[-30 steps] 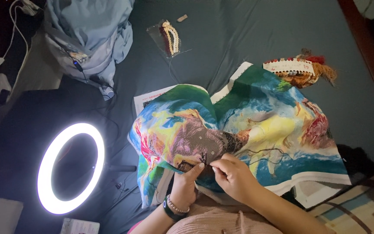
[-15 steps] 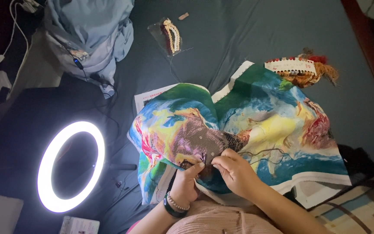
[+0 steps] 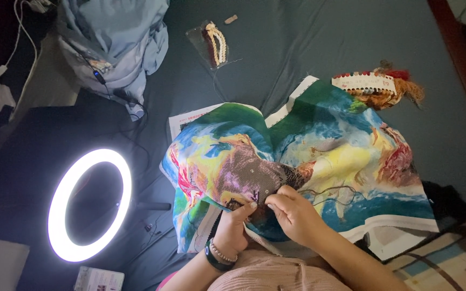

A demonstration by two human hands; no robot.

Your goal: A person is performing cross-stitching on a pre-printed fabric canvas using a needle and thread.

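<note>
Multicoloured printed cloth, a cross-stitch canvas (image 3: 308, 161) with a painted scene in yellows, blues and greens, lies spread over the person's lap and onto a dark grey-blue bedsheet (image 3: 308, 48); the left hand (image 3: 232, 226) grips its bunched near fold from below, thumb on top, fingers closed on the cloth; the right hand (image 3: 292, 213) rests on the canvas just beside it, fingers pinched narrow as if on a needle, though the needle itself is too small to make out; a dark thread (image 3: 330, 191) loops across the fabric from that hand. A brownish, denser patch near the hands looks stitched, while most of the print seems still bare, so by my judgement the work is early, with much left. Beyond the canvas lie a card of sorted floss (image 3: 376, 86) with tangled orange threads, and a small clear bag of floss (image 3: 214, 43) further off; a crumpled blue garment (image 3: 109, 43) sits at the far left; a lit ring light (image 3: 90, 205) glows to the left in an otherwise dim room.
</note>
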